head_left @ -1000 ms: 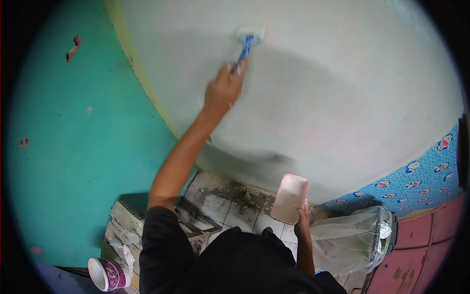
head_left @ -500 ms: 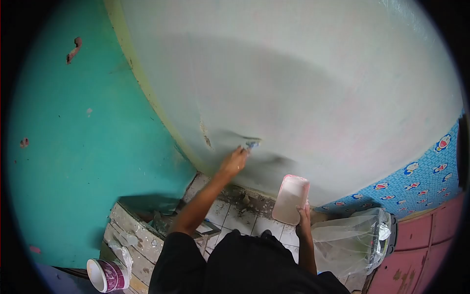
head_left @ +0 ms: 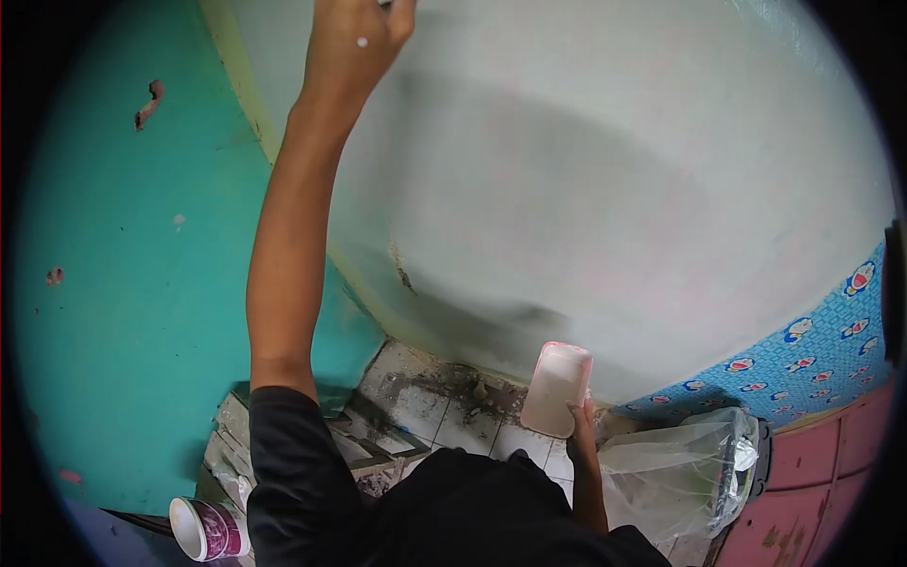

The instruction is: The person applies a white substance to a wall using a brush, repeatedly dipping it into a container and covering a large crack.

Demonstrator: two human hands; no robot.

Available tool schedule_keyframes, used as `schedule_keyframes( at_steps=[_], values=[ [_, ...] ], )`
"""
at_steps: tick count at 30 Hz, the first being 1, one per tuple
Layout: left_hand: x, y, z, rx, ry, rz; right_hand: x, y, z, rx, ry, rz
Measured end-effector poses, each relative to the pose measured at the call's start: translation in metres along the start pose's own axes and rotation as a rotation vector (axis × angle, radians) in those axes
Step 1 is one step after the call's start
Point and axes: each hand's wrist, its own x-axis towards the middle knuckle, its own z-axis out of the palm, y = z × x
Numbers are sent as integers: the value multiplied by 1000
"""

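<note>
My left hand (head_left: 364, 28) is raised high at the top edge of the view, its fingers curled around something pale that is mostly cut off by the frame. A white spot shows on the back of this hand. Low in front of the pale wall (head_left: 567, 189), my right hand (head_left: 582, 425) grips the lower right side of a shallow pink tray (head_left: 557, 392) with a whitish inside. The tray is tilted and held above the tiled floor. A chipped patch (head_left: 403, 269) marks the wall's lower left part.
A green wall (head_left: 170, 312) stands at left. A white and purple bucket (head_left: 222, 531) sits at bottom left beside a worn wooden surface (head_left: 231, 425). At right are a bin with a clear plastic bag (head_left: 671, 468), blue patterned covering (head_left: 803, 354) and pink panels (head_left: 803, 463).
My left hand has swung up from the wall's lower part to the top edge, and the brush it held has left view. The tray has shifted slightly left in view.
</note>
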Motion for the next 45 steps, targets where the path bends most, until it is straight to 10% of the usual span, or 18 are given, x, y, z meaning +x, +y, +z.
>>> schedule_keyframes(
  at_steps=[7,16,26,35,45],
  values=[
    [-89,-18,49,159,55,24,3,4,-9,25,-18,9],
    [-413,133,74,-45,-437,-437,2,-1,-18,-1,-19,16],
    [-594,230,74,-284,-615,-751,8,-12,-23,-42,-27,-12],
    [-382,105,53,-250,-821,-817,3,-10,-23,0,-7,21],
    [-280,90,33,-5,-112,-498,9,-4,-20,-1,-2,117]
  ],
)
